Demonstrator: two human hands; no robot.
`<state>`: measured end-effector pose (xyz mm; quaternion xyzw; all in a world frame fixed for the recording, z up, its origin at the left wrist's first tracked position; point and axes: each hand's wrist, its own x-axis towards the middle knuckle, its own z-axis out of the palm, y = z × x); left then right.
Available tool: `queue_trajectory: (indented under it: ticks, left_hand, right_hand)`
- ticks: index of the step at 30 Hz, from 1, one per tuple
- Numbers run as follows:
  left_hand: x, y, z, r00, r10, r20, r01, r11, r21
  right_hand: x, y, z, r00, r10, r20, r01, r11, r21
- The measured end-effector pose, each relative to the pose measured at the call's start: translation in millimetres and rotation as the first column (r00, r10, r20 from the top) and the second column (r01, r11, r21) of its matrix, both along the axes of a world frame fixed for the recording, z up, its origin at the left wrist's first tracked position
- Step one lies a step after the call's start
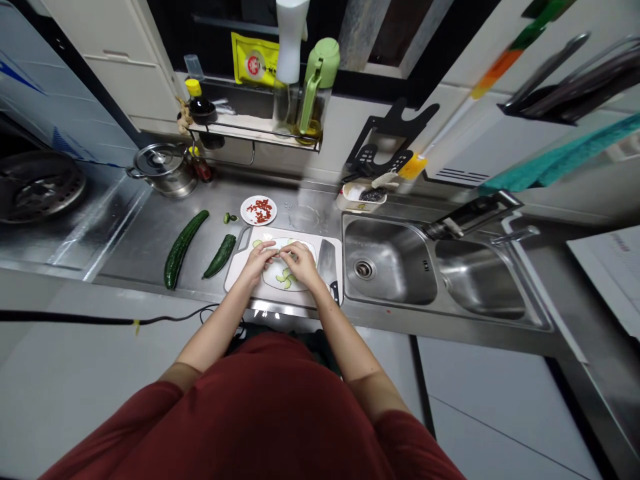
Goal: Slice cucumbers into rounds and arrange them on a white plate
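Both hands meet over a white plate (pixel 269 279) on the pale cutting board (pixel 243 267). My left hand (pixel 259 261) has its fingers pinched together at the fingertips of my right hand (pixel 300 262), also pinched. Whatever sits between them is too small to make out. Light green cucumber slices (pixel 286 279) lie on the plate beneath. A knife (pixel 327 263) rests along the board's right side, its dark handle toward me. Left of the board are a shorter cucumber (pixel 220 257) and a long one (pixel 185 250).
Chopped red pieces fill a small white plate (pixel 245 212) behind the board, with green cucumber ends (pixel 230 218) beside it. A steel pot (pixel 165 175) stands back left. The double sink (pixel 390 260) is to the right; a bottle shelf (pixel 250 127) hangs above the counter.
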<state>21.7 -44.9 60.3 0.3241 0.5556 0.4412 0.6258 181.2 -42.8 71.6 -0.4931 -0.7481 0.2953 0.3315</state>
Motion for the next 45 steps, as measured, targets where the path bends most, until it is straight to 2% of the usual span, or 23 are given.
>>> queue_trajectory:
  ticks: [6, 10, 14, 17, 21, 25, 29, 34, 38, 45]
  left_hand:
    - [-4.7, 0.8, 4.6, 0.997, 0.037, -0.061, -0.030, 0.994, 0.110]
    - [-8.5, 2.8, 0.0, 0.998, 0.033, -0.056, -0.023, 0.987, 0.161]
    - [-14.8, 8.6, -15.1, 0.999, 0.016, -0.042, -0.008, 0.985, 0.174]
    - [-20.0, 13.7, -29.4, 0.998, 0.003, -0.067, 0.009, 0.983, 0.185]
    - [-25.5, 18.3, -47.9, 0.989, -0.027, -0.143, 0.052, 0.983, 0.177]
    - [-28.0, 22.1, -60.4, 0.963, -0.051, -0.264, 0.103, 0.977, 0.189]
    - [-28.7, 25.8, -64.8, 0.871, -0.017, -0.491, 0.131, 0.971, 0.199]
    - [-28.4, 24.7, -62.7, 0.698, -0.018, -0.716, 0.263, 0.936, 0.233]
    - [-26.1, 22.0, -58.7, 0.617, 0.018, -0.786, 0.327, 0.903, 0.278]
    - [-24.4, 19.4, -59.2, 0.534, 0.055, -0.844, 0.394, 0.867, 0.306]
  right_hand:
    - [-1.6, 0.0, -3.7, 0.999, 0.020, 0.030, -0.020, 1.000, -0.005]
    - [-5.0, 2.7, -10.6, 0.998, 0.020, 0.059, -0.017, 0.999, -0.044]
    - [-11.4, 7.2, -22.4, 0.999, 0.011, 0.047, -0.007, 0.995, -0.100]
    - [-16.7, 10.2, -30.3, 1.000, 0.006, 0.017, -0.003, 0.981, -0.195]
    - [-22.1, 13.2, -38.6, 1.000, -0.026, 0.013, 0.029, 0.954, -0.298]
    - [-26.3, 17.4, -47.1, 0.997, -0.035, 0.066, 0.054, 0.950, -0.307]
    - [-29.6, 22.9, -55.2, 0.989, -0.029, 0.146, 0.074, 0.947, -0.311]
    - [-32.3, 25.8, -61.0, 0.967, -0.019, 0.253, 0.094, 0.953, -0.288]
    - [-35.5, 23.0, -61.4, 0.938, -0.024, 0.345, 0.117, 0.961, -0.252]
    - [-41.6, 15.2, -58.8, 0.871, -0.048, 0.490, 0.172, 0.962, -0.212]
